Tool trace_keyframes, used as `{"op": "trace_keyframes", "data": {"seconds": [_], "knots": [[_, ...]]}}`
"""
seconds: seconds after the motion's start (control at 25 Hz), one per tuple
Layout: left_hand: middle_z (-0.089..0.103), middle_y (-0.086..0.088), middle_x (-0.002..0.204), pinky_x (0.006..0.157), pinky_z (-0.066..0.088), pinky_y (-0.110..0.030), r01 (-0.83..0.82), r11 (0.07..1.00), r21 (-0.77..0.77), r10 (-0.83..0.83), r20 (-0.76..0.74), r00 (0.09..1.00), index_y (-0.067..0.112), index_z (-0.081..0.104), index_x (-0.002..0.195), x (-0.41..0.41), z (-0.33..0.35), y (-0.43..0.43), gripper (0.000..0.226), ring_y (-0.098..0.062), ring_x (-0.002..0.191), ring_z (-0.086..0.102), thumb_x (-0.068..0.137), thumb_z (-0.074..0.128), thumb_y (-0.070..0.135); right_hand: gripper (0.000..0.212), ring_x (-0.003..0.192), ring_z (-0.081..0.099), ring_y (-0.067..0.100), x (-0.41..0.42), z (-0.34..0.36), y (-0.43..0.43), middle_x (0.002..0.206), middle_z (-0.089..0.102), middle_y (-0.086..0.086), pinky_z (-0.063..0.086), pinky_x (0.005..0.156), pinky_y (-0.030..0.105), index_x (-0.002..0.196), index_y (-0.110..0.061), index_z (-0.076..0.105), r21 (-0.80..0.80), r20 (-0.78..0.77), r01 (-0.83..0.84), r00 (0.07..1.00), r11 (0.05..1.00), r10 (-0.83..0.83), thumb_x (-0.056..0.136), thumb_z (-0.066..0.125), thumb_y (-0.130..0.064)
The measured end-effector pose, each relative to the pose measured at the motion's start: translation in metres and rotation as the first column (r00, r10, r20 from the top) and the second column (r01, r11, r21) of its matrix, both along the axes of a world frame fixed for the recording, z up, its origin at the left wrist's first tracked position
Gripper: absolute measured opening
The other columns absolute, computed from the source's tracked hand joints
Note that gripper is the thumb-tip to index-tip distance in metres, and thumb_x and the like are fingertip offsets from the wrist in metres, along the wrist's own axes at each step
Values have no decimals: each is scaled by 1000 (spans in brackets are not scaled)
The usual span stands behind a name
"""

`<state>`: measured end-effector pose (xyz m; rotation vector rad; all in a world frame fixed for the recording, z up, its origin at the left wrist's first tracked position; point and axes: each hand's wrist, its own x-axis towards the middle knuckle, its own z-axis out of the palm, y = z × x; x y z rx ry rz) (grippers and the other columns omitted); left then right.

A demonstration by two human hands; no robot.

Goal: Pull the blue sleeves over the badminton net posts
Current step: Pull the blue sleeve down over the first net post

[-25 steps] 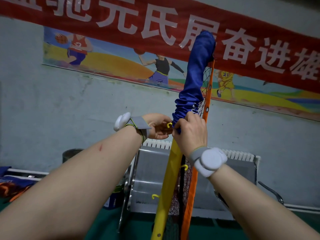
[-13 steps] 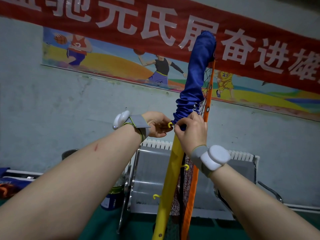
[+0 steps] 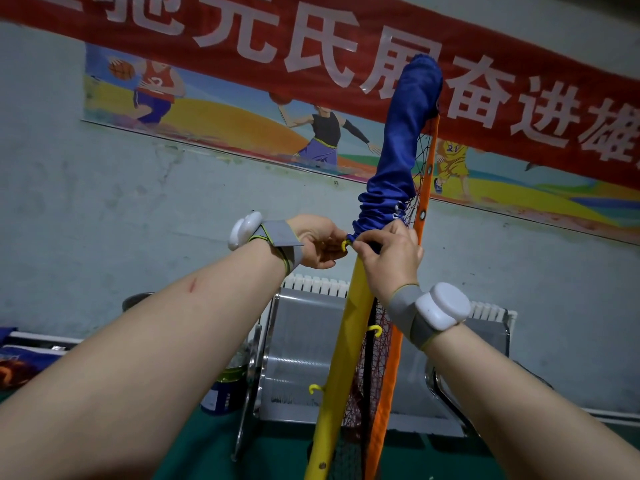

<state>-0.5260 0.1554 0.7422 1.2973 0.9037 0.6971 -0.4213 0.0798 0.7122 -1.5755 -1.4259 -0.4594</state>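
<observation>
Found blue sleeve [image 3: 398,161] drawn over upper part of yellow post [image 3: 343,348], post leaning right toward its top. Noted upper stretch of sleeve smooth and lower end gathered in tight folds just above both hands. Saw post bare below the hem, down to the bottom edge of view.

Found left hand [image 3: 318,242] at the hem from the left, fingers curled, thumb and fingertips pinching the cloth edge right beside a small yellow hook [image 3: 344,244] (hook stuck out between the 2 hands). Found right hand [image 3: 391,254] at the hem from the right, back toward camera, fingers curled round the bunched cloth. Marked the 2 hands as close together at the hem; could not tell whether fingertips touched.

Counted 2 further hooks down the post: upper hook [image 3: 375,330] and lower hook [image 3: 314,388]. Noted orange strip [image 3: 388,393] with holes running just right of the post, with dark net [image 3: 370,362] between them.

Logged grey bands on both wrists, each carrying a white unit: left pod [image 3: 244,230] and right pod [image 3: 441,306].

Logged behind the post: perforated metal bench [image 3: 304,358], white radiator [image 3: 318,285] above it, red banner [image 3: 277,36] with white characters, mural [image 3: 207,116] of ball players, green floor [image 3: 277,452], and a can [image 3: 225,389] beside the bench.
</observation>
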Motion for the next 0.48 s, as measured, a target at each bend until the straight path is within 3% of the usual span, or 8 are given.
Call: {"op": "trace_keyframes", "data": {"seconds": [0.28, 0.48], "knots": [[57, 0, 74, 85, 38, -29, -5, 999, 50, 10, -110, 994, 11, 53, 70, -13, -2, 1, 22, -11, 76, 57, 91, 48, 12, 13, 98, 33, 24, -5, -7, 0, 91, 32, -1, 16, 76, 25, 91, -25, 73, -17, 174, 101, 980, 995, -96, 85, 62, -31], [58, 0, 72, 75, 41, -28, -27, 995, 96, 41, -148, 988, 11, 52, 69, -11, -6, -4, 21, -10, 72, 59, 89, 50, 10, 15, 92, 24, 18, -4, -6, -4, 92, 31, -1, 17, 77, 25, 94, -27, 72, -44, 204, 114, 974, 992, -103, 86, 61, -32]]}}
